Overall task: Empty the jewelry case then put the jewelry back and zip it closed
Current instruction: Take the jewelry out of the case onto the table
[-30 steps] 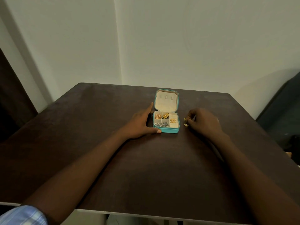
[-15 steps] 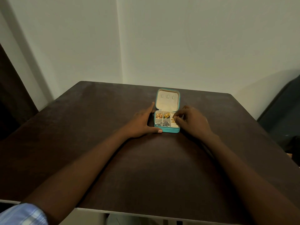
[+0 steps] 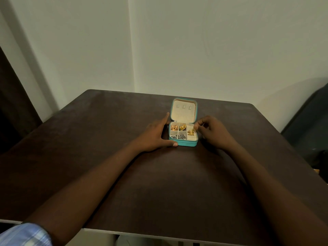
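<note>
Dark brown surface [image 3: 106, 139] set against pale walls, and a striped sleeve [image 3: 24, 235] peeks in at the near left corner. Left hand [image 3: 154, 134] lies flat on the surface, fingers [image 3: 166, 118] straight and spread, thumb along the front left corner of the teal jewelry case [image 3: 188, 143], forefinger up its left side. The case sits between the two hands, lid [image 3: 183, 110] standing open on the far side, cream lining showing. Just right of the left fingers: gold pieces [image 3: 181, 127] in the back compartments, silver pieces [image 3: 178, 136] in the front ones, more gold earrings [image 3: 191, 132] in the right compartment. Right hand [image 3: 214, 132] hovers at the case's right edge, fingertips curled and pinched together over that right compartment; whether anything is between them, I can't tell.
</note>
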